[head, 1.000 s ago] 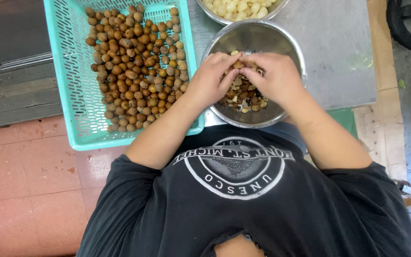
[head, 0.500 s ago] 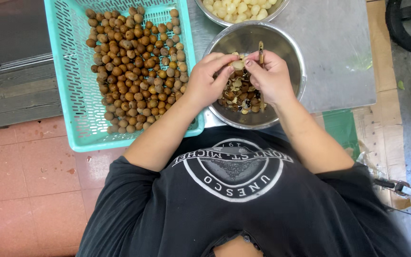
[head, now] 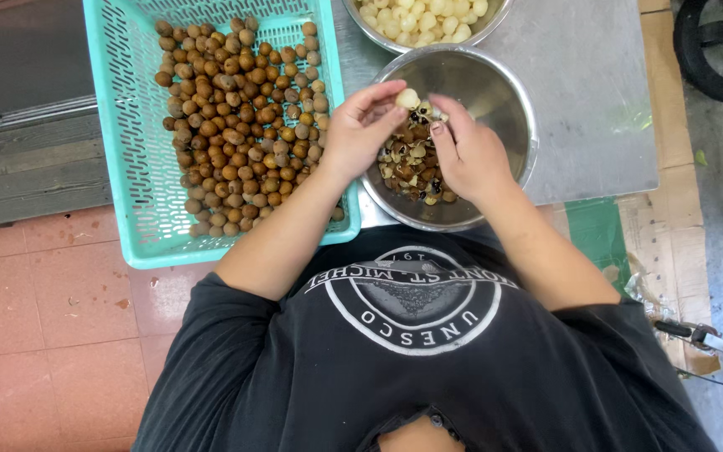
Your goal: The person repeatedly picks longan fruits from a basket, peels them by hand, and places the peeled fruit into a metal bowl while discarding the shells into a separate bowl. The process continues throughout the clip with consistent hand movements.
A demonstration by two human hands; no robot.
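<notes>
Two hands are working over a steel bowl [head: 495,92] of brown shells on the grey surface [head: 587,109]: the left hand [head: 360,132] is pinching a pale, round peeled fruit [head: 408,99] in a narrow grip, while the right hand [head: 466,155] is curling beside it, its grip unclear. Since half a second ago, the fruit is showing fully bare. At 10 o'clock, a turquoise basket [head: 127,167] is holding brown unpeeled fruits [head: 236,117]; at 12, another bowl [head: 370,33] is holding peeled ones.

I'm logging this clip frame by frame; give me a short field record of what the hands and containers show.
left hand: pinches a pale peeled fruit over the steel bowl
right hand: fingertips touching the same fruit
steel bowl: holds brown shells and scraps
turquoise basket: on the person's left, full of brown unpeeled fruits
second bowl: above, holds pale peeled fruits
</notes>
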